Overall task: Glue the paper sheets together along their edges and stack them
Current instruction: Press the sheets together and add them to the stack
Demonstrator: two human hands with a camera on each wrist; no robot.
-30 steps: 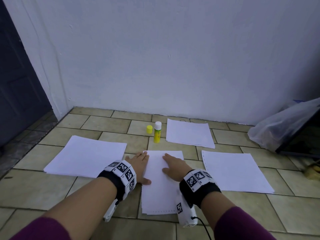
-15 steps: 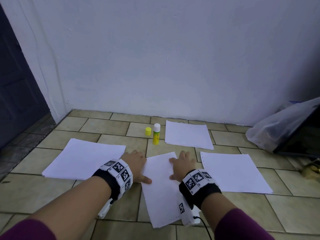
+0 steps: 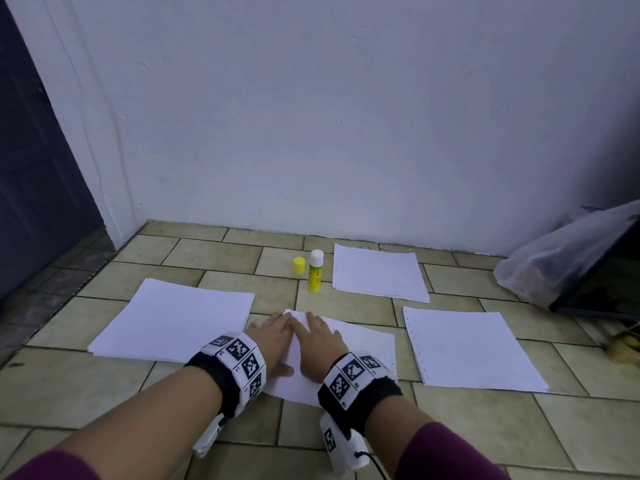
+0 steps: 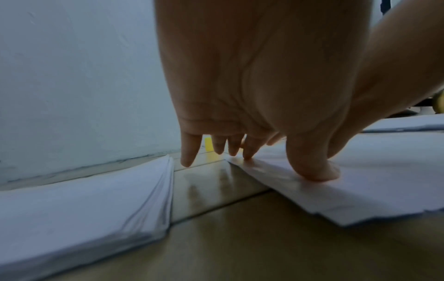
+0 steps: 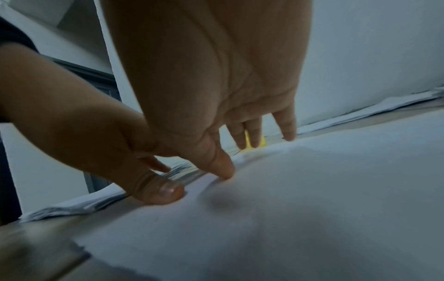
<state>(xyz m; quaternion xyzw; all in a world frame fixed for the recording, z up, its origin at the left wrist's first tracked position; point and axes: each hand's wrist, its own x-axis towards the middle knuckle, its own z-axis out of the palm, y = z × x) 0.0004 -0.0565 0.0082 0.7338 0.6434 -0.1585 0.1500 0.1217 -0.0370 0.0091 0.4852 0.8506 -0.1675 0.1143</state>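
A white paper sheet (image 3: pixel 353 358) lies skewed on the tiled floor in front of me. My left hand (image 3: pixel 273 336) and right hand (image 3: pixel 320 339) rest side by side on its left part, fingers straight. In the left wrist view the left thumb (image 4: pixel 312 171) presses the sheet (image 4: pixel 372 180) near its edge. The right wrist view shows my right index fingertip (image 5: pixel 223 171) on the sheet (image 5: pixel 312 209). An uncapped yellow glue stick (image 3: pixel 316 271) stands behind the sheet, with its yellow cap (image 3: pixel 299 265) beside it.
Three piles of white paper lie around: one left (image 3: pixel 173 320), one at the back (image 3: pixel 379 277), one right (image 3: pixel 467 351). A clear plastic bag (image 3: pixel 561 261) leans on a dark panel at far right. A white wall stands behind and a dark door (image 3: pixel 34 168) at left.
The middle sheet has turned from lengthwise to skewed, its near end swinging right under my hands. Both hands have come closer together on its left part.
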